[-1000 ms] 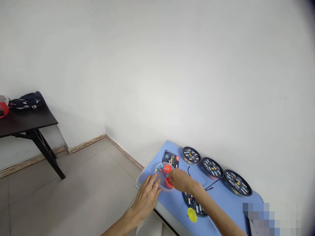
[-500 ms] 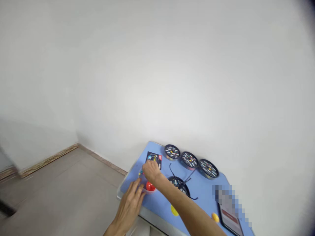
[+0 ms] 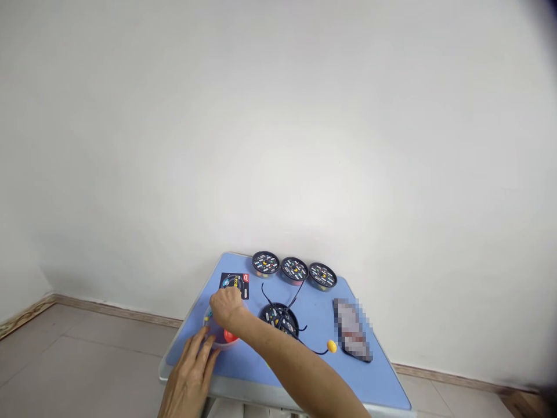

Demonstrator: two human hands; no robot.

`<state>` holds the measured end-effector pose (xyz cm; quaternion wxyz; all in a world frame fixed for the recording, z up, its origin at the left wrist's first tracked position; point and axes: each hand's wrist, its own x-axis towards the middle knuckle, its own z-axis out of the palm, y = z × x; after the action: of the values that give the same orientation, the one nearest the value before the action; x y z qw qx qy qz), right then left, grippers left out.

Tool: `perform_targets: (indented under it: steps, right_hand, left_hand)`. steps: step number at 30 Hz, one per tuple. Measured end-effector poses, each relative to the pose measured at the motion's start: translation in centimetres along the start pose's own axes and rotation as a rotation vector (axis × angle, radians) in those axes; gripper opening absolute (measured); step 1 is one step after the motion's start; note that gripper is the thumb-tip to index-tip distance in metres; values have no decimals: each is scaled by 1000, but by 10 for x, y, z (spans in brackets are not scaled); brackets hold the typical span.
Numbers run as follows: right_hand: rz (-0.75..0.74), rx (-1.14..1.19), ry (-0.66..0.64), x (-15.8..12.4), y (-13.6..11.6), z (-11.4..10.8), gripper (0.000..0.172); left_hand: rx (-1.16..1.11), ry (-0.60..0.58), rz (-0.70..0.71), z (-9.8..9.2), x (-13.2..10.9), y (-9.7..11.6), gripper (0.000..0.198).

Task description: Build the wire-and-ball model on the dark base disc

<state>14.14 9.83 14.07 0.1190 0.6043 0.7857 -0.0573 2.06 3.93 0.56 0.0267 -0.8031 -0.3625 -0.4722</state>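
A clear round plastic container (image 3: pixel 217 341) with red and small coloured pieces inside sits near the front left of the blue table (image 3: pixel 369 377). My left hand (image 3: pixel 187 377) lies beside it with fingers stretched out, its fingertips touching the container's near rim. My right hand (image 3: pixel 226 306) reaches across, fingers curled down over the container's far side; what they pinch is hidden. A black printed card (image 3: pixel 235 283) lies just behind my right hand.
Three round black tins (image 3: pixel 295 269) stand in a row at the table's back edge. A fourth black tin (image 3: pixel 279 317) with black cords across it sits mid-table. A small yellow piece (image 3: pixel 331 346) and a blurred flat object (image 3: pixel 352 330) lie to the right.
The view has swung right; the black side table has left the picture. My right hand shifted to the container's far edge. The left hand stays at the near rim.
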Motion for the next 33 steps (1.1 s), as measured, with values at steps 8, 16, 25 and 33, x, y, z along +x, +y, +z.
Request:
perform_targets:
  steps: [8,16,25,33]
  right_hand:
    - [185,109,24,-14,3,-14,32]
    - [146,545,260,-72,45,-54,6]
    - [146,1159,350,-188,101,-53,2]
    - [350,1430,495,-252,140,1,15]
  left_hand:
    - [-16,2,9,-5,7,3,34]
    - [-6,-45,-9,-13,16,10,32]
    - [72,-50,8,-13,20,2,39]
    - [82,-71,-45,-11,16,-2,37]
